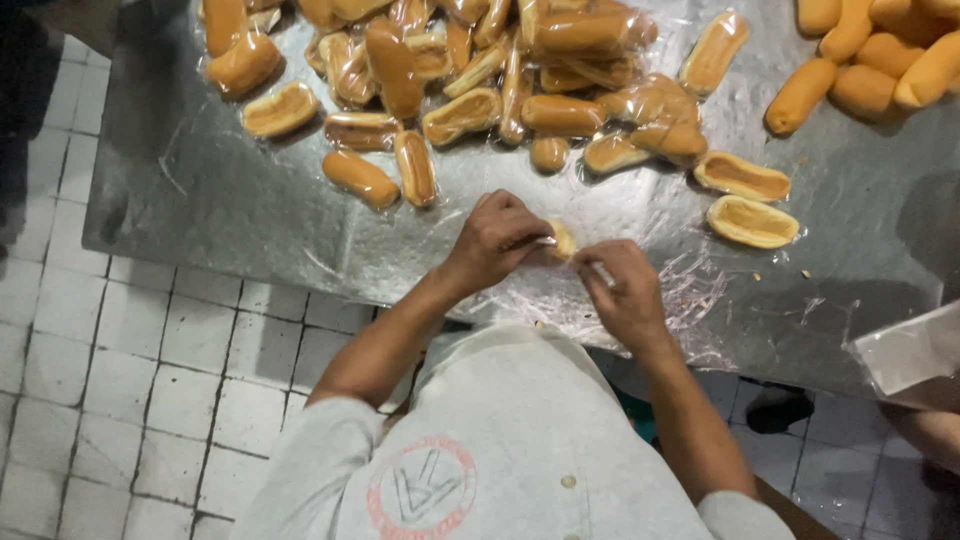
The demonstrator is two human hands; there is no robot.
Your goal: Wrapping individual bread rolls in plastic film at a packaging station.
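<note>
Both hands, left hand (497, 238) and right hand (622, 290), around clear-wrapped bun (563, 240).

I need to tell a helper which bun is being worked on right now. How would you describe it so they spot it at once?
Start at the metal table, then its near edge, where the left hand and right hand meet. The small bread roll is pinched between them. Unlike the rolls piled farther back, it is the only one held.

small pale-yellow bread piece (563, 240): mostly hidden between left hand (497, 238) and right hand (620, 290), shape unclear | thin clear wrap in grip: blurred | golden oblong rolls (880, 60): cut by top edge | clear plastic bag (915, 350): cut by right edge | dark shoe (778, 408): half under shiny metal table (200, 190)
</note>
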